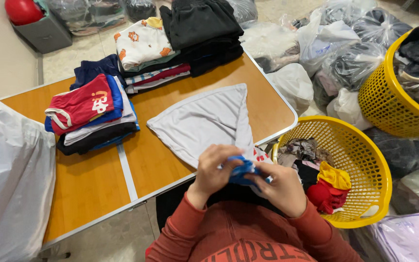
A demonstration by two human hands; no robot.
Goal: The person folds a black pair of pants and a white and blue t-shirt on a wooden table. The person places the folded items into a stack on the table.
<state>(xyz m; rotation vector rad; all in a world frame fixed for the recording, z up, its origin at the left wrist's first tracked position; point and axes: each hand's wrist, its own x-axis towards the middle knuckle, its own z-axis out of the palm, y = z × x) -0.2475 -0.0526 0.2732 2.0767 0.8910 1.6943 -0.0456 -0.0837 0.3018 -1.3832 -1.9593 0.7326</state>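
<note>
A small blue garment (pixel 243 171) is pinched between the left hand (pixel 213 171) and the right hand (pixel 282 187), both closed on it just above the near edge of the wooden table (pixel 93 189). Much appears done — three stacks are already built: a red-topped pile (pixel 86 114), a pile topped by a white printed piece (pixel 141 46), and a black pile (pixel 202 31). A pale grey garment (pixel 204 121) is spread flat but not yet folded. Much looks left: the near yellow basket (pixel 364 160) is still partly filled, and a second yellow basket (pixel 389 97) is heaped. Open tabletop is found at the near left; the right edge is crowded by the basket, and the left by a white bag (pixel 10 179).
</note>
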